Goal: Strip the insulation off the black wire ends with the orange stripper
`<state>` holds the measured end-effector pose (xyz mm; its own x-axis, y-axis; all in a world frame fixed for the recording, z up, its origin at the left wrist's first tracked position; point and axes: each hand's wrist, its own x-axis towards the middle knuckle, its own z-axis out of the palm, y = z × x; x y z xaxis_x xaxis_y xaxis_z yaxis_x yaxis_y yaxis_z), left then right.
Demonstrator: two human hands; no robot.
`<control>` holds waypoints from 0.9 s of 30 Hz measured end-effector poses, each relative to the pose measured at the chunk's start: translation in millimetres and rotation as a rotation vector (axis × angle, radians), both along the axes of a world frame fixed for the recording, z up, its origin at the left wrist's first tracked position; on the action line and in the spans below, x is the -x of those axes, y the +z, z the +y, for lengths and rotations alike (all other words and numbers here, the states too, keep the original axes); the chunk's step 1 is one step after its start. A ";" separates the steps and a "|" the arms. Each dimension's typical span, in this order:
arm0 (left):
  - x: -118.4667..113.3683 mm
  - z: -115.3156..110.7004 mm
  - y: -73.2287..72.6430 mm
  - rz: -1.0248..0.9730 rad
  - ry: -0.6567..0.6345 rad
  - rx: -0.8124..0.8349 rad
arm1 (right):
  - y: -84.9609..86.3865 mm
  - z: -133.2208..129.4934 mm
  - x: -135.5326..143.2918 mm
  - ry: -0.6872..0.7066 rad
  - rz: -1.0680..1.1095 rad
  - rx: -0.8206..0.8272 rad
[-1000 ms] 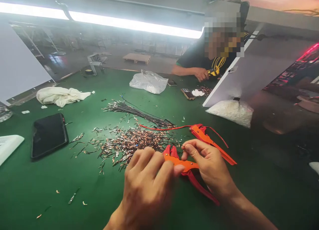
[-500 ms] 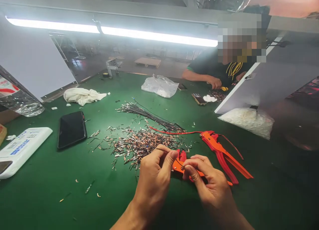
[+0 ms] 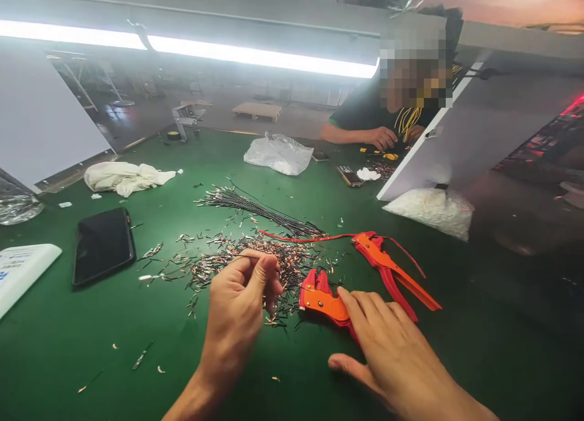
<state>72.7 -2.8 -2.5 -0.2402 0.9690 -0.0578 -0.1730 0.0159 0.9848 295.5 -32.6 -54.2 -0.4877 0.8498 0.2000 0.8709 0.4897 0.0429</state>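
Note:
Between the thumb and fingers of my left hand (image 3: 237, 311) is a thin black wire (image 3: 249, 256), held over a pile of short black wire offcuts with copper and silver ends (image 3: 210, 269). My right hand (image 3: 392, 342) lies palm down over the handles of an orange and red wire stripper (image 3: 322, 300). Its fingers are stretched out and its thumb stands apart; the handles are mostly hidden beneath it. Behind lies a second orange and red wire stripper (image 3: 383, 260), with a red strip (image 3: 314, 239) by its jaws. A bundle of black wires (image 3: 269, 214) rests beyond the pile.
At left are a black phone (image 3: 104, 247), a white box-like device (image 3: 27, 269) and a white cloth (image 3: 125, 177). Clear plastic bags (image 3: 278, 153) lie at the back. A white partition (image 3: 429, 129) and a filled bag (image 3: 431, 211) stand right. A co-worker's hand (image 3: 382, 138) works opposite.
My right hand has let go of the wire and moved down onto the near wire stripper, its fingers now stretched out. The left hand keeps the wire. The view has shifted to the right.

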 end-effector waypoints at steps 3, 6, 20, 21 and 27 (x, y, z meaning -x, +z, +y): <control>3.2 -0.3 -0.4 -0.054 0.002 -0.027 | -2.5 -2.3 -3.3 -0.017 -0.074 -0.033; 4.1 -1.2 0.0 -0.089 0.008 -0.039 | -2.3 4.5 -4.5 -0.064 -0.068 0.032; 1.0 -3.6 -0.1 -0.070 -0.019 -0.042 | 33.0 25.4 -4.9 0.062 1.831 1.496; 0.9 -3.6 0.2 -0.063 -0.025 -0.036 | 29.3 21.1 -0.7 0.097 1.897 1.530; 2.9 -2.3 0.3 0.028 -0.217 0.098 | 10.0 4.8 17.6 -0.030 2.041 1.438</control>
<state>69.7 -5.1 -2.2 -0.0295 0.9882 -0.1503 -0.1275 0.1454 0.9811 277.8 -27.8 -44.3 -0.5142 0.8248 -0.2352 -0.5657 -0.5323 -0.6298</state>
